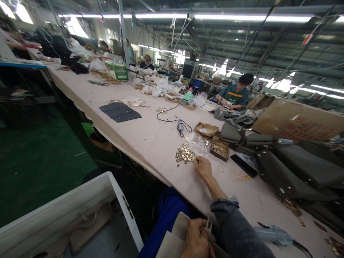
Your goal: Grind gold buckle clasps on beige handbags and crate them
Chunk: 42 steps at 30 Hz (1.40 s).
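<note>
My right hand (pixel 202 167) reaches out over the pale table (pixel 150 139) in a grey sleeve. Its fingers are curled at the edge of a pile of small gold metal fittings (pixel 185 154); what they pinch is hidden. A clear plastic bag (pixel 198 143) lies just behind the pile. Down by my lap, my left hand (pixel 197 239) is closed on a pale grey leather piece (pixel 174 238) with a narrow strap end (pixel 208 226) sticking up between the fingers.
Small cardboard trays (pixel 219 149) of fittings, a black phone (pixel 244 165), grey bag parts (pixel 292 168), a corded tool (pixel 180 126) and dark panels (pixel 120 111) lie on the table. A white crate (pixel 80 211) stands at my left. Other people work farther along, one in a green apron (pixel 235 96).
</note>
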Each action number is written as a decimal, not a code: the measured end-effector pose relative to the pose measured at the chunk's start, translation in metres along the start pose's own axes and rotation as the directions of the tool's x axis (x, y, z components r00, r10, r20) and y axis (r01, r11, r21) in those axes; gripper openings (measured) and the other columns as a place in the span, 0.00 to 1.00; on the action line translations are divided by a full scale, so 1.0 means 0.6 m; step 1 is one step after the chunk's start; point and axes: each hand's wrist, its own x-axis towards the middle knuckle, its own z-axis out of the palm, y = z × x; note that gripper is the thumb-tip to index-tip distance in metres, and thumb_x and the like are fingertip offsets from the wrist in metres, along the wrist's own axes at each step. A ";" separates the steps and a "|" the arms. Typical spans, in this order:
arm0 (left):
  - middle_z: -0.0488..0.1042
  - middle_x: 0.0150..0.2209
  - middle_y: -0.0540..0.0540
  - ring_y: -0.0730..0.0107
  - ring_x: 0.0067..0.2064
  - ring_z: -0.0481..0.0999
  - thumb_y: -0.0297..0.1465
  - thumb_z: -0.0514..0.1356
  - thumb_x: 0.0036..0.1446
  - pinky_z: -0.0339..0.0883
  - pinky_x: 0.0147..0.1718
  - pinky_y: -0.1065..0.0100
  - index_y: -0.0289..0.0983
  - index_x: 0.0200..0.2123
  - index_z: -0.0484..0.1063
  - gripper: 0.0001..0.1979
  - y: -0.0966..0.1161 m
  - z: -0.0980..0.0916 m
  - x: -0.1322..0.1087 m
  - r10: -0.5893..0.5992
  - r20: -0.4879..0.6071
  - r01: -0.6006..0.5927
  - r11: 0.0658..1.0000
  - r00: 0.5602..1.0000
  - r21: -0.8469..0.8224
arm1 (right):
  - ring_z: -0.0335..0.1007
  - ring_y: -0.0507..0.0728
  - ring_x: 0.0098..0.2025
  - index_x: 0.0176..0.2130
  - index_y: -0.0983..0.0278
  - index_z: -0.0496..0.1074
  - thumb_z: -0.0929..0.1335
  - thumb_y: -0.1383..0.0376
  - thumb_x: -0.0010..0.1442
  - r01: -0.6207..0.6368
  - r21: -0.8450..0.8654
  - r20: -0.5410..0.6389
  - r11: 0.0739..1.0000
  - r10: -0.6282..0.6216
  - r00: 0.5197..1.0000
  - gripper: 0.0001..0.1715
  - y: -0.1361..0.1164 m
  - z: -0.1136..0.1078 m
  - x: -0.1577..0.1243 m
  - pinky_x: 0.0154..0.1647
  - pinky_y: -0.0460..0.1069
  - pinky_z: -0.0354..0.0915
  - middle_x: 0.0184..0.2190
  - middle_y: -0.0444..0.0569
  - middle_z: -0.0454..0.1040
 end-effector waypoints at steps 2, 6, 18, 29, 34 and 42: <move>0.76 0.21 0.43 0.69 0.13 0.70 0.40 0.54 0.57 0.56 0.13 0.71 0.27 0.43 0.76 0.23 0.000 -0.001 -0.002 0.017 0.007 -0.017 1.000 1.000 0.003 | 0.75 0.58 0.38 0.41 0.64 0.78 0.65 0.64 0.63 -0.019 0.083 -0.010 0.996 0.020 1.000 0.13 0.004 -0.022 -0.019 0.42 0.50 0.67 0.34 0.51 0.79; 0.75 0.20 0.44 0.69 0.13 0.69 0.39 0.53 0.58 0.55 0.13 0.72 0.29 0.38 0.77 0.19 0.008 -0.004 -0.008 0.050 0.040 -0.050 0.999 0.998 -0.017 | 0.74 0.56 0.29 0.52 0.69 0.75 0.69 0.56 0.61 -0.079 0.475 0.028 0.877 0.074 0.997 0.24 0.012 -0.070 -0.101 0.32 0.50 0.71 0.30 0.48 0.78; 0.74 0.18 0.46 0.68 0.17 0.73 0.38 0.56 0.60 0.68 0.19 0.71 0.31 0.36 0.79 0.16 0.035 -0.009 -0.017 0.059 0.203 -0.056 0.998 0.977 -0.018 | 0.75 0.55 0.28 0.40 0.67 0.77 0.78 0.54 0.53 -0.288 0.839 0.052 0.462 0.459 0.887 0.22 0.055 -0.120 -0.381 0.29 0.48 0.73 0.28 0.50 0.79; 0.76 0.20 0.46 0.67 0.21 0.78 0.37 0.55 0.63 0.73 0.23 0.69 0.30 0.44 0.78 0.18 0.032 -0.008 -0.022 0.082 0.274 -0.080 0.997 0.958 -0.022 | 0.72 0.55 0.25 0.38 0.66 0.78 0.77 0.50 0.53 -0.337 0.864 0.169 0.374 0.414 0.894 0.23 0.068 -0.069 -0.420 0.29 0.50 0.73 0.24 0.47 0.76; 0.77 0.23 0.45 0.66 0.21 0.78 0.40 0.55 0.63 0.73 0.22 0.69 0.32 0.42 0.77 0.18 0.029 -0.008 -0.023 0.091 0.281 -0.084 0.996 0.955 -0.038 | 0.73 0.55 0.25 0.37 0.66 0.78 0.77 0.49 0.53 -0.346 0.857 0.165 0.383 0.432 0.887 0.24 0.057 -0.068 -0.420 0.29 0.49 0.73 0.24 0.47 0.76; 0.76 0.20 0.46 0.67 0.21 0.79 0.36 0.53 0.64 0.74 0.23 0.70 0.31 0.43 0.78 0.17 0.035 -0.008 -0.026 0.099 0.295 -0.099 0.995 0.950 -0.013 | 0.73 0.55 0.24 0.37 0.66 0.78 0.77 0.50 0.53 -0.353 0.859 0.162 0.370 0.458 0.874 0.23 0.050 -0.069 -0.421 0.28 0.49 0.74 0.24 0.47 0.76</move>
